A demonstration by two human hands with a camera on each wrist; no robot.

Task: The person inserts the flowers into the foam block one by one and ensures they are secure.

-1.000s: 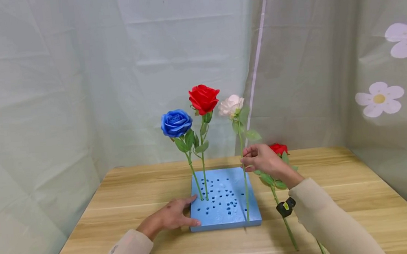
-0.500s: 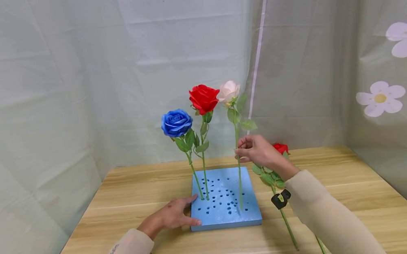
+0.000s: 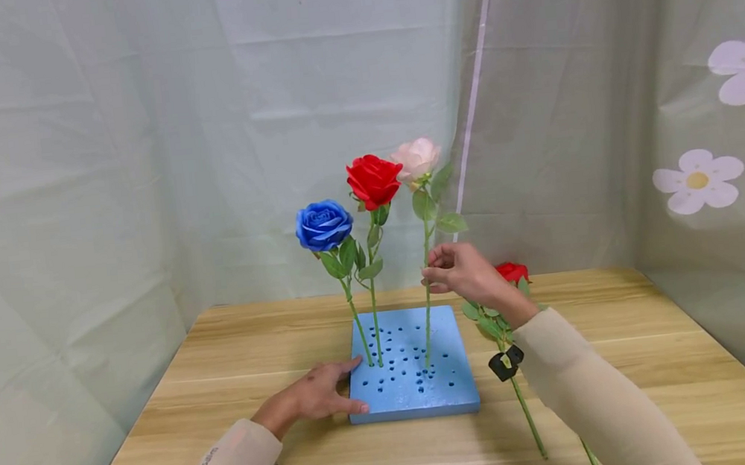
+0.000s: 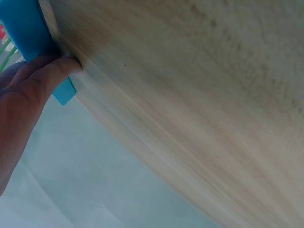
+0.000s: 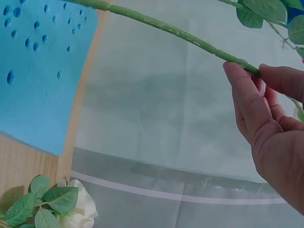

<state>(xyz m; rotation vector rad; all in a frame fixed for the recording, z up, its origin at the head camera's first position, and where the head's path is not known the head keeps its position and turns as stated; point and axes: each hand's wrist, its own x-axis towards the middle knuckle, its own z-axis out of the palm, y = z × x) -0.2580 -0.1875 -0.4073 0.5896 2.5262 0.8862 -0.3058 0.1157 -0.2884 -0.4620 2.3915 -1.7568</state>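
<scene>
My right hand (image 3: 469, 275) pinches the green stem of a pale pink rose (image 3: 416, 159) between thumb and fingertips, clearly seen in the right wrist view. The rose stands nearly upright, its stem's lower end among the holes on the right half of a light blue block (image 3: 402, 400). My left hand (image 3: 318, 392) rests at the block's left side, thumb on the near corner and fingertips at the edge; the left wrist view shows its fingers along that side. A blue rose (image 3: 323, 226) and a red rose (image 3: 374, 181) stand in holes on the block's left half.
Right of the block, another red rose (image 3: 512, 272) lies on the wooden table (image 3: 286, 458), partly behind my right arm. A second green stem (image 3: 591, 458) shows below that sleeve. The right wrist view has a white rose (image 5: 78, 204) lying there. Grey-green curtains surround the table.
My right hand has moved left and away from me with the pale pink rose; the stem's lower end has shifted from the block's near edge toward its middle. The left hand has stayed put.
</scene>
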